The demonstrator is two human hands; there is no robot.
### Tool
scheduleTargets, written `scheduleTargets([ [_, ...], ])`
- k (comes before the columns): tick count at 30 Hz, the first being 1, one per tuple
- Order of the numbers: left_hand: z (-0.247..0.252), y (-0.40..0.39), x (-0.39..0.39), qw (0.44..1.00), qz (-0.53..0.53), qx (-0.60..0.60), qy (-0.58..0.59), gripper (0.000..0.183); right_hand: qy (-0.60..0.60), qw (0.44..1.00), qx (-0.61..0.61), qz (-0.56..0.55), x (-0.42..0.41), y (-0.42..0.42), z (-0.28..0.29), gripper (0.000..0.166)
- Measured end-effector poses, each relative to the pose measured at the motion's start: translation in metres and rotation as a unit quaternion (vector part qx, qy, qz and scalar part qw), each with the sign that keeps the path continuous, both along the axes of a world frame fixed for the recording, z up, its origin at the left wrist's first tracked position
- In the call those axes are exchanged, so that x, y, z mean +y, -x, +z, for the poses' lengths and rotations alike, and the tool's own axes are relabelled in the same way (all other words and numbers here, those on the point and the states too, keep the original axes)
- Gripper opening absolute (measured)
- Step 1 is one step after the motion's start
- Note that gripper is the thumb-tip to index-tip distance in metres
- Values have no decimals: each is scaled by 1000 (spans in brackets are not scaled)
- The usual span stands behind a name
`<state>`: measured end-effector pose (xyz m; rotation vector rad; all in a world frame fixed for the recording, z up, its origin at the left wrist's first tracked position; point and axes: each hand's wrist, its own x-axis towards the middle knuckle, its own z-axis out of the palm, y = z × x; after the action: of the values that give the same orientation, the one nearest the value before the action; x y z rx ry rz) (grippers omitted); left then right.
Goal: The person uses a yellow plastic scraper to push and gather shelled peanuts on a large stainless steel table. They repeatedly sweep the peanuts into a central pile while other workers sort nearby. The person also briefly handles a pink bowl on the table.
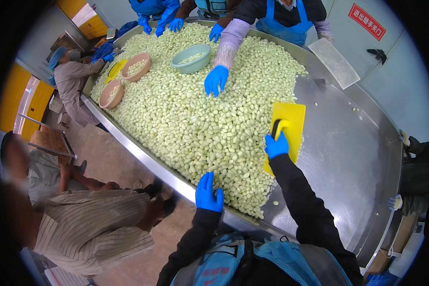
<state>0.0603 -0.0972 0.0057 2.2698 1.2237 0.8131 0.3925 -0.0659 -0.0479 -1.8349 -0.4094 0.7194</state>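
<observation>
My right hand (277, 145), in a blue glove, grips the dark handle of a yellow plastic float (296, 119). The float stands at the right border of a broad heap of pale green oval pieces (200, 125), perhaps fruits or nuts. Bare steel of the large table (329, 150) shows on the float's other side. At the near rim rests my left hand (209, 195), also gloved in blue. Its thumb is apart from the fingers, nothing is held, and the fingertips are at the heap's edge; whether they touch the pieces I cannot tell.
A co-worker's gloved hand (216, 80) reaches into the heap from across. A green basin (191, 68), two pink basins (136, 75) and another yellow tool (116, 69) sit on the pieces. A white mesh tray (334, 63) leans over the far rim. Several people surround the table.
</observation>
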Motion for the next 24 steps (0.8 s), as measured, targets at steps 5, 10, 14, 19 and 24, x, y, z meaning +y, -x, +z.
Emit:
scheduleTargets([
  [5, -3, 3, -1, 1000, 4, 16, 3, 65, 96, 995, 6, 41, -121, -13, -13, 67],
  [10, -7, 2, -1, 1000, 1, 28, -4, 63, 110, 985, 123, -46, -224, -6, -9, 23],
  [14, -8, -2, -1, 999, -9, 33, -2, 62, 151, 974, 149, -74, -285, -1, -36, 15],
  [19, -12, 0, 2, 999, -9, 22, 22, 57, 124, 963, 200, -128, -312, 6, -49, 18],
  [24, 1, -25, 7, 998, -54, 12, 5, 29, 100, 955, 234, -153, -312, 7, -53, 20],
])
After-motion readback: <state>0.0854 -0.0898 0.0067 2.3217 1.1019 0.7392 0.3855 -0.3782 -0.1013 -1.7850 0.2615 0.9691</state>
